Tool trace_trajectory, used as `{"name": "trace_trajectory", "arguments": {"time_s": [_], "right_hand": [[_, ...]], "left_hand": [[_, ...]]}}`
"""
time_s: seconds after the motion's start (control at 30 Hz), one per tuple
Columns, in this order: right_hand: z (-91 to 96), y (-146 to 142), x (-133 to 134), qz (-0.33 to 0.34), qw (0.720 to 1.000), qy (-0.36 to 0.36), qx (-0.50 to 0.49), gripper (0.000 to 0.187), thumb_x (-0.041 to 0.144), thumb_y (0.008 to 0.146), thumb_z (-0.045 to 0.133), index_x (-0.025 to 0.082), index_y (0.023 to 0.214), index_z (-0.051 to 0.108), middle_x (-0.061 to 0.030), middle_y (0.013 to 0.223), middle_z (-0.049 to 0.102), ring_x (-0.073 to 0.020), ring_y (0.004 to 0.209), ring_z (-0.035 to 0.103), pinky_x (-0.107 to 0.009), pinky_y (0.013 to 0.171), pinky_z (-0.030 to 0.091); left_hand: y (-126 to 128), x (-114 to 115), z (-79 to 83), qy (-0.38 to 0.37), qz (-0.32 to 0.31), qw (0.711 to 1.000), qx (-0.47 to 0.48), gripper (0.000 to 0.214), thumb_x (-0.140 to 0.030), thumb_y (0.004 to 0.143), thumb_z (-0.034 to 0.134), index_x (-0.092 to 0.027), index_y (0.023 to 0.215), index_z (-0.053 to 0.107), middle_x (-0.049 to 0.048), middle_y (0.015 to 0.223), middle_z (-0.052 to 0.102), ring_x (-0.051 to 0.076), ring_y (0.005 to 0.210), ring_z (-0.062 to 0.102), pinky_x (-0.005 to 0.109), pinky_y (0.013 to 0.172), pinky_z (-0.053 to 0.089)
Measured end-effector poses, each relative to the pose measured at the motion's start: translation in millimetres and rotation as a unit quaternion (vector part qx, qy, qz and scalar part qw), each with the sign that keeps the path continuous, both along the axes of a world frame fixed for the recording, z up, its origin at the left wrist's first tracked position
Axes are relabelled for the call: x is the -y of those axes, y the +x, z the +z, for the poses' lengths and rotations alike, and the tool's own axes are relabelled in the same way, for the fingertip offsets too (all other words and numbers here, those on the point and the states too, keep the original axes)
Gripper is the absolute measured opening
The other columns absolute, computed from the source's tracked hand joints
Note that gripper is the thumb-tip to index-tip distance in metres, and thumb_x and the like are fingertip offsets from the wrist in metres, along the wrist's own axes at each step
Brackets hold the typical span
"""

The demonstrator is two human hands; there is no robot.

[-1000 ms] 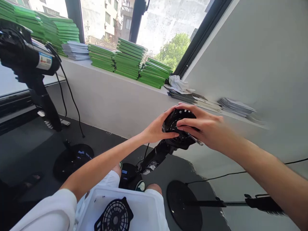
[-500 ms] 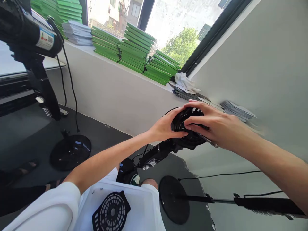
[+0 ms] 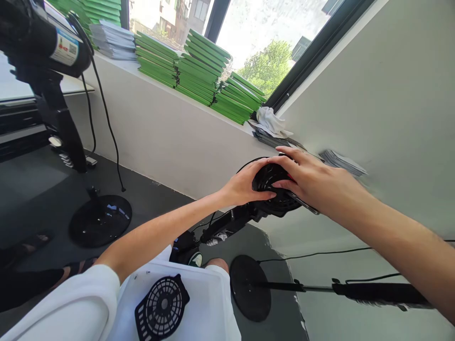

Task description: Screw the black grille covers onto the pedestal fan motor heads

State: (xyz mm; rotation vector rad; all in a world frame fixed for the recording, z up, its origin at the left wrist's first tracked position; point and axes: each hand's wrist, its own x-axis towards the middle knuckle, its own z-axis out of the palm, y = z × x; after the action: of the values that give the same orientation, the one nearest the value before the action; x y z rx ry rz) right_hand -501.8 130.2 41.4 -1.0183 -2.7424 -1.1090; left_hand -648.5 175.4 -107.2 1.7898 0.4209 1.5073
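Note:
A black fan head with a round slotted housing (image 3: 266, 179) tops a black stand pole (image 3: 227, 225). My left hand (image 3: 243, 184) is curled round the left rim of the housing, thumb across its face. Over its right side lies my right hand (image 3: 307, 173), fingers bent onto the housing. A slim metal tool (image 3: 308, 206) juts out below the right palm; its exact kind is hidden. A speck of red shows between thumb and fingers. In the white bin (image 3: 209, 303) on my lap lies a black slotted cover (image 3: 164, 305), with small screws near the bin's edge.
Another black fan (image 3: 66, 128) stands at left on a round base (image 3: 101, 220). A second round base (image 3: 250, 289) with a pole and cord is at lower right. Green stacks (image 3: 199, 71) and a white cloth (image 3: 272, 121) line the windowsill. Another person's foot (image 3: 76, 267) shows at lower left.
My right hand has closed in over the housing, its fingers lower and closer together. My left hand keeps its hold. The view has shifted slightly.

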Motion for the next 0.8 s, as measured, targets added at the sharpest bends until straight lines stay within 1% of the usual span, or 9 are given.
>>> {"name": "trace_trajectory", "arguments": {"time_s": [0.13, 0.2, 0.3, 0.4, 0.5, 0.53, 0.63, 0.73, 0.8], "right_hand": [[0.3, -2, 0, -0.008, 0.999, 0.030, 0.036, 0.047, 0.051, 0.108, 0.034, 0.019, 0.120, 0.066, -0.0149, 0.137, 0.065, -0.0253, 0.099, 0.072, -0.025, 0.041, 0.030], [-0.9, -1, -6, -0.028, 0.997, 0.032, 0.058, 0.047, 0.053, 0.107, 0.038, 0.018, 0.121, 0.066, -0.0154, 0.130, 0.067, -0.0263, 0.099, 0.072, -0.023, 0.042, 0.031], [-0.8, 0, -16, -0.065, 0.995, 0.009, 0.082, 0.049, 0.056, 0.103, 0.043, 0.017, 0.122, 0.066, -0.0136, 0.121, 0.067, -0.0242, 0.097, 0.070, -0.022, 0.045, 0.034], [3.7, -2, -18, -0.104, 0.991, -0.037, 0.072, 0.045, 0.054, 0.099, 0.051, 0.019, 0.124, 0.066, -0.0110, 0.123, 0.067, -0.0225, 0.096, 0.069, -0.023, 0.049, 0.037], [9.7, -8, -9, -0.164, 0.982, -0.094, 0.023, 0.038, 0.047, 0.095, 0.060, 0.023, 0.125, 0.064, -0.0080, 0.131, 0.065, -0.0236, 0.099, 0.069, -0.027, 0.055, 0.045], [11.3, -10, -6, -0.183, 0.977, -0.106, 0.006, 0.039, 0.043, 0.093, 0.062, 0.024, 0.127, 0.063, -0.0077, 0.134, 0.065, -0.0248, 0.102, 0.069, -0.029, 0.059, 0.048], [13.9, -15, 2, -0.238, 0.964, -0.118, -0.030, 0.052, 0.042, 0.089, 0.066, 0.025, 0.137, 0.057, -0.0098, 0.143, 0.061, -0.0291, 0.104, 0.069, -0.035, 0.065, 0.052], [13.0, -19, 3, -0.305, 0.945, -0.105, -0.054, 0.069, 0.049, 0.084, 0.071, 0.025, 0.146, 0.051, -0.0126, 0.155, 0.050, -0.0333, 0.103, 0.070, -0.039, 0.068, 0.054], [10.9, -20, 2, -0.319, 0.941, -0.094, -0.063, 0.072, 0.048, 0.083, 0.073, 0.024, 0.146, 0.052, -0.0142, 0.161, 0.044, -0.0365, 0.109, 0.069, -0.042, 0.073, 0.055]], "left_hand": [[1, 1, -0.2, -0.002, -0.004, 1.000, 0.005, 0.085, -0.027, 0.078, 0.084, -0.010, 0.149, 0.040, 0.0203, 0.153, 0.053, 0.036, 0.141, 0.052, 0.049, 0.120, 0.043], [2, 3, -0.8, -0.013, 0.005, 1.000, -0.003, 0.088, -0.026, 0.078, 0.084, -0.013, 0.151, 0.037, 0.0195, 0.155, 0.051, 0.036, 0.142, 0.051, 0.049, 0.119, 0.043], [4, 8, -5.8, -0.019, 0.026, 0.999, 0.010, 0.088, -0.025, 0.082, 0.081, -0.019, 0.154, 0.032, 0.0159, 0.158, 0.050, 0.035, 0.145, 0.050, 0.049, 0.118, 0.044], [9, 12, -14.6, 0.015, 0.058, 0.996, 0.061, 0.067, -0.027, 0.092, 0.071, -0.023, 0.149, 0.036, 0.0128, 0.154, 0.055, 0.029, 0.144, 0.053, 0.046, 0.116, 0.046], [14, 15, -21.5, 0.076, 0.111, 0.988, 0.073, 0.028, -0.028, 0.100, 0.059, -0.024, 0.127, 0.055, 0.0111, 0.149, 0.059, 0.025, 0.141, 0.056, 0.043, 0.114, 0.048], [15, 15, -22.3, 0.095, 0.126, 0.985, 0.067, 0.019, -0.029, 0.102, 0.058, -0.024, 0.120, 0.060, 0.0112, 0.148, 0.060, 0.025, 0.140, 0.057, 0.042, 0.114, 0.049], [16, 13, -20.2, 0.129, 0.156, 0.978, 0.057, 0.013, -0.028, 0.101, 0.059, -0.024, 0.112, 0.066, 0.0113, 0.144, 0.063, 0.025, 0.134, 0.062, 0.039, 0.110, 0.052], [16, 11, -14.5, 0.116, 0.178, 0.976, 0.044, 0.015, -0.027, 0.098, 0.065, -0.026, 0.112, 0.068, 0.0100, 0.138, 0.065, 0.025, 0.127, 0.065, 0.039, 0.106, 0.055], [15, 11, -11.1, 0.100, 0.183, 0.977, 0.036, 0.016, -0.026, 0.095, 0.068, -0.025, 0.111, 0.069, 0.0096, 0.134, 0.065, 0.025, 0.123, 0.065, 0.039, 0.105, 0.055]]}}
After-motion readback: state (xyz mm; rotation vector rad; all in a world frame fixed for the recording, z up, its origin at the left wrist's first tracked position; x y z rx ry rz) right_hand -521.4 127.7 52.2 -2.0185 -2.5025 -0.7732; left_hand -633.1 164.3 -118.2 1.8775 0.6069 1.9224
